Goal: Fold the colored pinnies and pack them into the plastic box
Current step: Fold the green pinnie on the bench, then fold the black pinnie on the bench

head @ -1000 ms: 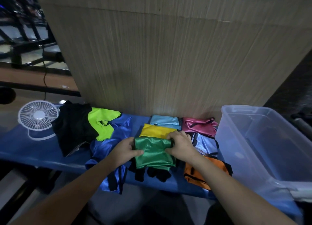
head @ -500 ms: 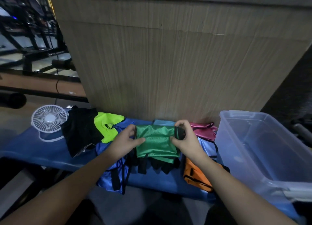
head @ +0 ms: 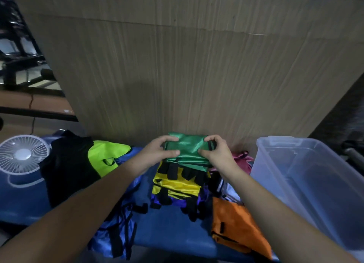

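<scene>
Left hand and right hand pinched folded green pinny, fingers curled round both ends, raised above yellow pinny; plastic box sat right.

Both bare forearms reach forward, converging. Left hand and right hand raised, fingers curled, thumbs pinching opposite ends of green pinny.

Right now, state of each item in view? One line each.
green pinny: folded, held up by both hands
left hand: gripping its left edge
right hand: gripping its right edge
yellow pinny: folded, lying on the table
orange pinny: lying on the table by the box
plastic box: open, no pinnies visible inside
fan: cannot tell if running
</scene>
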Demonstrator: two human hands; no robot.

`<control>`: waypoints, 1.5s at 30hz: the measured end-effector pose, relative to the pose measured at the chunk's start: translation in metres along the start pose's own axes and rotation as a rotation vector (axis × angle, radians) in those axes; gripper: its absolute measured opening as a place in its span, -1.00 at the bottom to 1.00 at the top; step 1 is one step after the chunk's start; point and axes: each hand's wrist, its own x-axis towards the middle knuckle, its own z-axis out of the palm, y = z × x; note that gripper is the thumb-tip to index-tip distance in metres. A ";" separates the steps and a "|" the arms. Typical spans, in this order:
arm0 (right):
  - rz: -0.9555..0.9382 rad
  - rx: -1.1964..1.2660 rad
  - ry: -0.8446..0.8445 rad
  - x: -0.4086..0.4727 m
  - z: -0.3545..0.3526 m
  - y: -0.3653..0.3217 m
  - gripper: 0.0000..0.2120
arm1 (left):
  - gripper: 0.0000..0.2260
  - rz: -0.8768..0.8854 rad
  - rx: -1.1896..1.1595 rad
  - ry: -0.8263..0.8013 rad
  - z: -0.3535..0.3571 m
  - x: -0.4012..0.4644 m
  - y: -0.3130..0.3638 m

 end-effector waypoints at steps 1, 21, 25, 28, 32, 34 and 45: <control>0.008 -0.030 -0.017 0.009 -0.001 0.003 -0.62 | -0.53 -0.026 -0.031 -0.037 0.002 0.010 -0.003; -0.202 -0.969 -0.099 0.021 0.026 0.042 -0.59 | -0.65 0.046 0.831 0.020 0.013 0.054 -0.063; -0.327 -0.932 -0.037 0.005 0.024 0.022 -0.56 | -0.73 0.224 0.843 0.140 0.002 0.026 -0.044; -0.406 -0.887 -0.024 -0.016 0.029 0.002 -0.55 | -0.76 0.322 0.919 0.192 -0.009 -0.006 -0.036; -0.477 -0.851 -0.080 -0.047 0.045 -0.018 -0.54 | -0.64 0.369 1.015 0.296 -0.034 -0.061 -0.036; -0.513 -0.860 -0.138 -0.064 0.056 -0.024 -0.51 | -0.69 0.384 1.055 0.359 -0.047 -0.092 -0.045; -0.535 -0.837 -0.445 -0.134 0.145 -0.038 -0.50 | -0.72 0.093 1.062 0.471 -0.100 -0.221 -0.119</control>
